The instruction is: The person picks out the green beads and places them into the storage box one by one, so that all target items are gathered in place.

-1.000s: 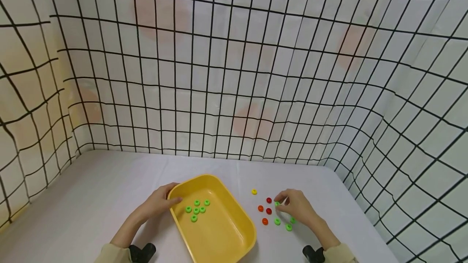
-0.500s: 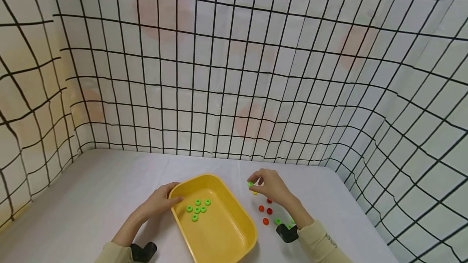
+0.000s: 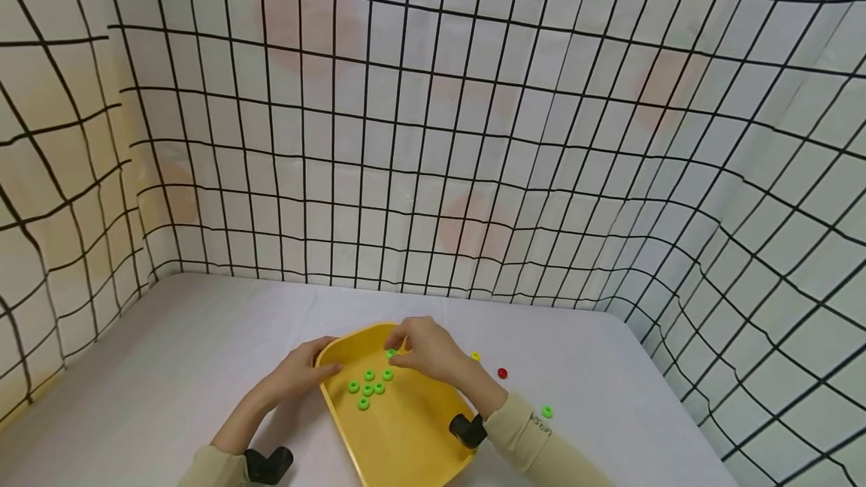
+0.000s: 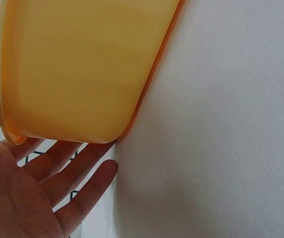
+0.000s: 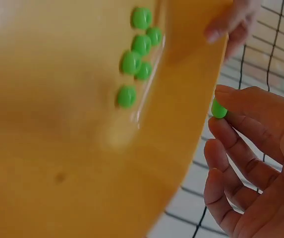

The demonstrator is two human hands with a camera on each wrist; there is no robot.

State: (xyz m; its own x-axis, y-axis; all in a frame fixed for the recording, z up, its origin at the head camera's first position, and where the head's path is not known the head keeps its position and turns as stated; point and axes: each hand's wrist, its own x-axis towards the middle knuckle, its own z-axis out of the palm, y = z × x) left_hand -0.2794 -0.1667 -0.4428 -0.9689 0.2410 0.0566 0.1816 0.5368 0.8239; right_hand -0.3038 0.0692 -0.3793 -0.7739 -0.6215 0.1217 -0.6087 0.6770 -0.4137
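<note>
Left hand [image 3: 294,376] grips the yellow tray [image 3: 406,442] at its rim, thumb inside. Six green rings [image 3: 368,390] lie beside that thumb; just beyond them, the right hand [image 3: 431,350] pinches another green ring [image 3: 391,354] over the tray's far end.

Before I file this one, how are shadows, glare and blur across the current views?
Head: soft shadow on the cloth by the left hand; left wrist: rather dim, cloth shaded near that hand; right wrist: glare streak on the tray, which looks blurred, while the right hand is sharper.
</note>
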